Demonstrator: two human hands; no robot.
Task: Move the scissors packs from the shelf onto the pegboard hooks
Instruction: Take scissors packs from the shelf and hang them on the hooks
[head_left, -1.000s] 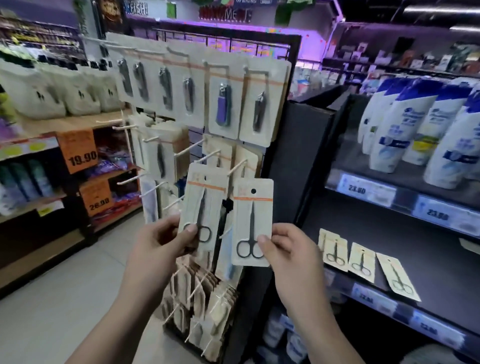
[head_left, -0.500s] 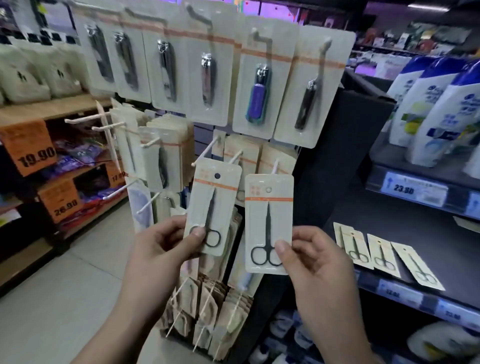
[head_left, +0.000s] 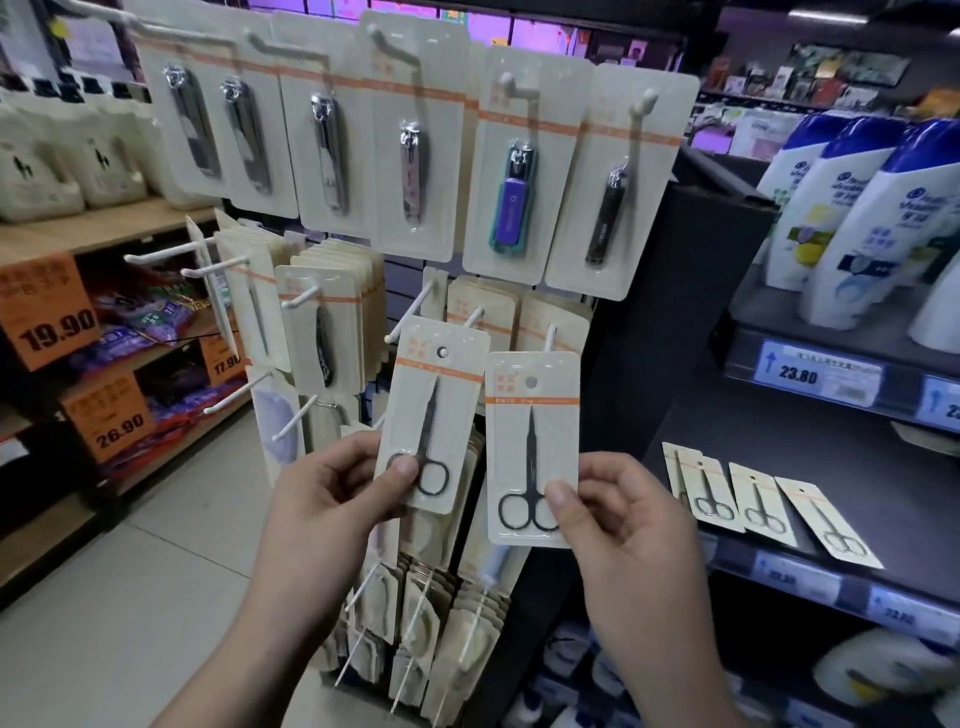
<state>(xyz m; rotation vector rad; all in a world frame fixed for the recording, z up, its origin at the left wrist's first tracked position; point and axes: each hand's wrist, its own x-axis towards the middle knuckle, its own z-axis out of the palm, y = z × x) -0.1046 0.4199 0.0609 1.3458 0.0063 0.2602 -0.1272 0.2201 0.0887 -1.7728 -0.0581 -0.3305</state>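
My left hand (head_left: 332, 493) pinches the lower edge of a cream scissors pack (head_left: 434, 410), held upright in front of the pegboard. Its hang hole sits just right of a white hook tip (head_left: 388, 339). My right hand (head_left: 618, 514) grips a second scissors pack (head_left: 532, 447) by its bottom right corner, beside the first and slightly lower. Three more scissors packs (head_left: 763, 506) lie flat in a row on the dark shelf (head_left: 810, 457) to the right. White pegboard hooks (head_left: 550, 332) stick out above both held packs.
Carded nail clippers (head_left: 511, 171) hang along the pegboard's top row. Cream packets fill the lower hooks (head_left: 415, 608). Shampoo bottles (head_left: 857, 208) stand on the upper right shelf. Wooden shelves with orange price signs (head_left: 49, 312) are at the left, over a tiled floor.
The view has moved closer to the pegboard. Both hands have raised their scissors packs a little toward the middle hooks, still gripping them.
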